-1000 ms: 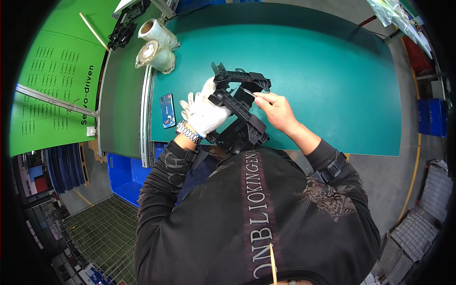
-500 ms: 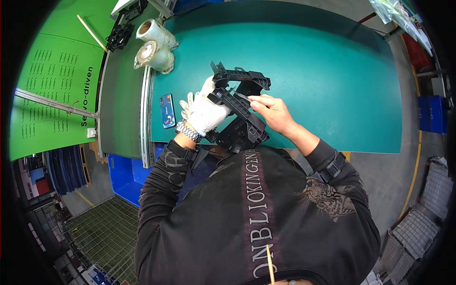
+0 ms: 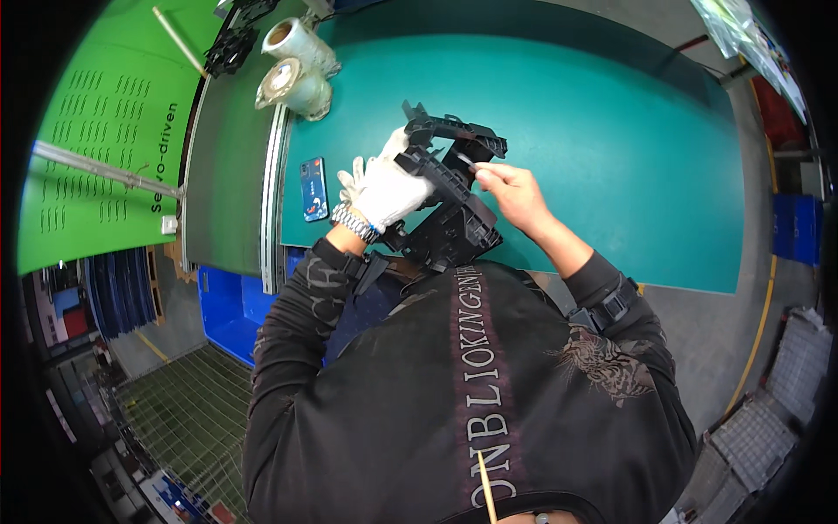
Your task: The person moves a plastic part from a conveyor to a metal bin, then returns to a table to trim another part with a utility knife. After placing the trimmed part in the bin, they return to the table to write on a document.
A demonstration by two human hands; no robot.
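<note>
My left hand [image 3: 390, 194], in a white glove, is closed around the left side of a black moulded plastic frame [image 3: 454, 188]. The frame is held tilted over the near edge of the green table, close to my chest, and has openings between its bars. Between the thumb and fingers of my bare right hand [image 3: 517, 194] is a small, slim knife-like tool [image 3: 466, 162]. Its tip points left into the gap between the frame's far and middle bars; I cannot tell whether it touches the plastic. The glove's fingertips are partly hidden behind the frame.
A phone [image 3: 313, 189] lies on the green table [image 3: 611, 157], left of my gloved hand. Two wrapped rolls [image 3: 297, 87] stand at the far left beside a dark conveyor belt [image 3: 231, 175]. More black parts [image 3: 230, 51] are at its far end. A blue bin [image 3: 229, 306] sits below left.
My right hand has shifted the tool slightly away from the frame's middle bar, toward the far bar. My left hand keeps its grip on the frame. The whole view has shifted a little.
</note>
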